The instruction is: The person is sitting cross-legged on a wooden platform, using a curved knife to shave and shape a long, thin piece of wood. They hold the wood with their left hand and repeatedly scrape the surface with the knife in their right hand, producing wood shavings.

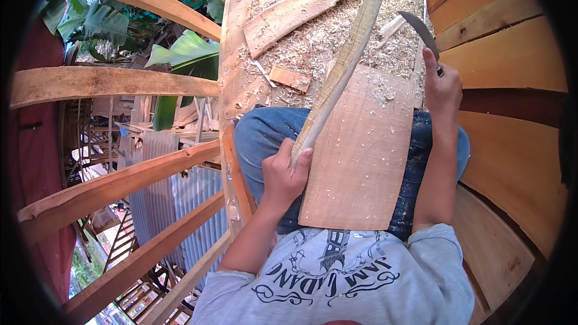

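Observation:
My left hand is closed around the near end of a long, pale wooden strip. The strip slants up and away to the right, past the top edge of the view. In my right hand is a knife with a curved, dark blade, raised to the right of the strip and apart from it. The thumb lies along its handle, and the tip points up and left. A flat wooden board rests across my lap, under the strip, with a few shavings on it.
Shavings cover the wooden platform ahead, where a tapered plank and a small wood block lie. Wooden rails line the left side, with corrugated sheets and banana leaves beyond. A plank wall stands close on the right.

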Demonstrator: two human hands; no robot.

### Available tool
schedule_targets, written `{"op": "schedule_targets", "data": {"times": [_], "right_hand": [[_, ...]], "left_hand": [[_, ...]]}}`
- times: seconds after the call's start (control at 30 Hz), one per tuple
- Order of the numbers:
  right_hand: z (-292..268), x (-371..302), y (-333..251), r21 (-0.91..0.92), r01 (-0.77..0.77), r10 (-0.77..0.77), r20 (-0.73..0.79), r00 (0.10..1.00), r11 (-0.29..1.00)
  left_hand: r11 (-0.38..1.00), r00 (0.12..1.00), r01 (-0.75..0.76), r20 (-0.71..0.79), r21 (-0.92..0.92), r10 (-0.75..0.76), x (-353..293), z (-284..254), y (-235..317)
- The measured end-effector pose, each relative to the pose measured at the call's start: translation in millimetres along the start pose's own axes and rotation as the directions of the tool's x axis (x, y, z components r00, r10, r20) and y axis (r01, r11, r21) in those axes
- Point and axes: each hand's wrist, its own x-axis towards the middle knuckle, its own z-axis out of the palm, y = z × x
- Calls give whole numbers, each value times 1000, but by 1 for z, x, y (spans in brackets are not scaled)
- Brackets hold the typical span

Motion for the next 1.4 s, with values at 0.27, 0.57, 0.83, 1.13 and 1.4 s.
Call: {"op": "schedule_targets", "data": {"times": [0.27, 0.57, 0.83, 1.13, 1.4], "right_hand": [[24, -83, -29, 0, 490, -465, 320, 826, 872], [0, 5, -7, -2, 23, -23, 83, 996, 1000], [25, -73, -31, -18, 475, -451, 280, 847, 880], [-1, 14, 5, -129, 33, -27, 50, 998, 991], [17, -76, -27, -51, 429, -386, 350, 853, 902]], "left_hand": [[1000, 1000, 7, -10, 5, -7, -2, 3, 2], [1000, 1000, 9, 10, 29, -9, -1, 2, 1], [999, 999, 28, 17, 47, -29, 1, 4, -1], [998, 998, 50, 40, 25, -51, 2, 1, -2], [996, 999, 39, 26, 79, -41, 1, 4, 1]]}}
